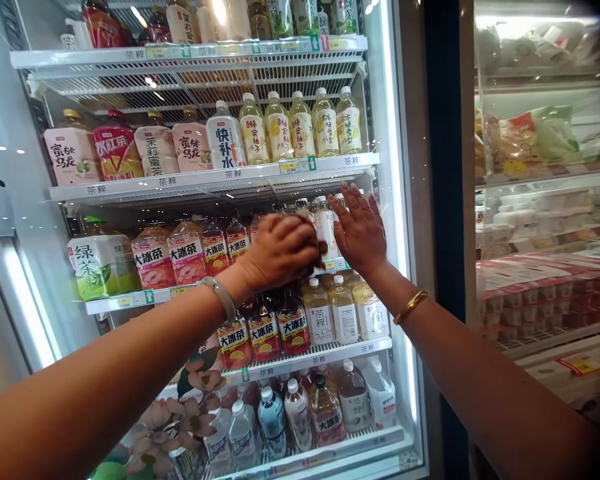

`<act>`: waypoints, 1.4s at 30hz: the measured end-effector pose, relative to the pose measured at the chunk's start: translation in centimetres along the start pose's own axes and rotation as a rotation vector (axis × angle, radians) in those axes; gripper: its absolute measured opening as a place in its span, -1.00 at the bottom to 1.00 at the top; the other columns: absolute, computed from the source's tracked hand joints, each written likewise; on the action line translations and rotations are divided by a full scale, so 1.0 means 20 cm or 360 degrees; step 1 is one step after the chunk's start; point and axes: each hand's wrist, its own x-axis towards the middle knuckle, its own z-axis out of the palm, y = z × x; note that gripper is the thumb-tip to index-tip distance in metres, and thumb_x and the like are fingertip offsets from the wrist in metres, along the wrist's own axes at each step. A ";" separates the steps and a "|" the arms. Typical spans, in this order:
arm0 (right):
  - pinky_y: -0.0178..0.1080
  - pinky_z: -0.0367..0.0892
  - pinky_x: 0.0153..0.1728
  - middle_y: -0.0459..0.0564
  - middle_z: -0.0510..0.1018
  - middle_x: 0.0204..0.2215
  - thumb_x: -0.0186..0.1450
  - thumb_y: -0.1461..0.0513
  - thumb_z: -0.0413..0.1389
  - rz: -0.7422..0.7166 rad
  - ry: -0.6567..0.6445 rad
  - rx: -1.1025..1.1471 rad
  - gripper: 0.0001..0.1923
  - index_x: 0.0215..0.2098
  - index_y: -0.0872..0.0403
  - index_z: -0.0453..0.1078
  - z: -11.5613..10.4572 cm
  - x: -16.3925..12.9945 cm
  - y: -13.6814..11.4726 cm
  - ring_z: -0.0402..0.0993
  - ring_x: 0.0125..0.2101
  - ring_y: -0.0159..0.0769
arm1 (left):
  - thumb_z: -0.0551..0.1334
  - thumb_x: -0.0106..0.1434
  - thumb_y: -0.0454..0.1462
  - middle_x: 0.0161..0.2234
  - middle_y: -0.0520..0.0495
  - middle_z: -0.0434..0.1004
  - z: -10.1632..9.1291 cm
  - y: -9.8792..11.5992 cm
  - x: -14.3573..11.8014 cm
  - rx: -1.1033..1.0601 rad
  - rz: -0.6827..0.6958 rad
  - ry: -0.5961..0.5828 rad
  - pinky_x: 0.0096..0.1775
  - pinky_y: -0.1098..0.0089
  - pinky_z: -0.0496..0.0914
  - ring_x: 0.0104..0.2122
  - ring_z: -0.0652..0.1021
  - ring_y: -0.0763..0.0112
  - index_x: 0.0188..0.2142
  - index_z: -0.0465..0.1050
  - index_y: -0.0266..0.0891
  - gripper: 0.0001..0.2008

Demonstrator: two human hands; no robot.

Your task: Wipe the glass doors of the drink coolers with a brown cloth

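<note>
My left hand (pixel 285 243), a pale bangle on its wrist, is held up before the glass door of a drinks cooler. Its fingers curl round a dark brown, cloth-like thing (pixel 322 251), mostly hidden by the hand. To its right, my right hand (pixel 361 230), with a gold bangle, lies flat with fingers stretched, apparently against the glass. Behind the hands stand shelves of bottles, among them red-labelled iced tea bottles (pixel 189 257) and pale-labelled bottles (pixel 325 227) partly covered by my hands.
Pale yellow drink bottles (pixel 277 130) line the shelf above. Mixed bottles (pixel 299 413) fill the bottom shelf. Pinkish flowers (pixel 165 427) appear at lower left, perhaps as a reflection. At right, a dark post (pixel 445 233) separates another chilled case with packaged cups (pixel 545 287).
</note>
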 end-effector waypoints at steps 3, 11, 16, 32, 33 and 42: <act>0.15 -0.15 0.53 -0.05 0.12 0.50 0.50 0.17 -0.08 -0.0016 0.0009 -0.0007 -0.45 0.44 -0.08 0.19 0.00 0.00 0.00 -0.01 0.50 -0.19 | 0.28 0.37 -0.17 0.08 0.01 0.58 -0.02 -0.03 -0.02 -0.0173 0.0407 -0.0107 0.05 0.05 0.31 0.11 0.47 0.17 -0.11 0.53 0.06 -0.88; 0.18 -0.13 0.52 -0.06 0.11 0.50 0.48 0.18 -0.05 -0.0022 0.0019 0.0012 -0.43 0.44 -0.10 0.18 0.01 -0.01 0.02 -0.03 0.51 -0.15 | 0.25 0.38 -0.10 0.12 -0.11 0.52 -0.01 -0.09 -0.01 0.0171 -0.0553 0.0016 0.01 -0.03 0.31 0.14 0.41 0.05 -0.09 0.53 -0.03 -0.82; 0.16 -0.11 0.52 -0.04 0.13 0.49 0.49 0.18 -0.05 -0.0053 0.0049 -0.0027 -0.44 0.44 -0.07 0.18 0.01 -0.01 0.02 0.00 0.50 -0.15 | 0.22 0.41 -0.14 0.08 0.07 0.57 -0.04 0.05 -0.11 -0.0088 0.0228 -0.0103 0.07 0.03 0.28 0.11 0.44 0.20 -0.10 0.49 0.06 -0.89; 0.26 -0.10 0.50 -0.02 0.23 0.46 0.45 0.20 -0.03 0.0103 0.0160 0.0159 -0.53 0.30 -0.06 0.36 0.08 0.12 -0.26 0.06 0.48 -0.10 | 0.23 0.39 -0.11 0.08 -0.02 0.56 -0.03 0.06 -0.16 -0.0034 -0.0075 0.0002 0.01 -0.01 0.27 0.08 0.43 0.12 -0.11 0.52 0.02 -0.86; 0.27 -0.13 0.50 -0.04 0.21 0.46 0.46 0.21 -0.05 0.0086 0.0124 0.0197 -0.53 0.31 -0.07 0.35 0.10 0.15 -0.32 0.04 0.48 -0.11 | 0.22 0.40 -0.09 0.08 0.01 0.57 -0.05 0.01 -0.18 -0.0038 0.0064 -0.0031 0.01 0.01 0.28 0.08 0.43 0.15 -0.11 0.52 0.04 -0.86; 0.32 -0.35 0.51 0.00 0.05 0.52 0.45 0.20 -0.02 0.0054 0.0066 0.0240 -0.40 0.45 -0.03 0.14 0.17 0.15 -0.49 -0.17 0.53 -0.04 | 0.27 0.35 -0.08 0.11 -0.23 0.49 -0.13 -0.19 -0.28 0.0244 -0.0895 0.0122 -0.02 -0.07 0.30 0.11 0.39 -0.03 -0.04 0.52 -0.08 -0.75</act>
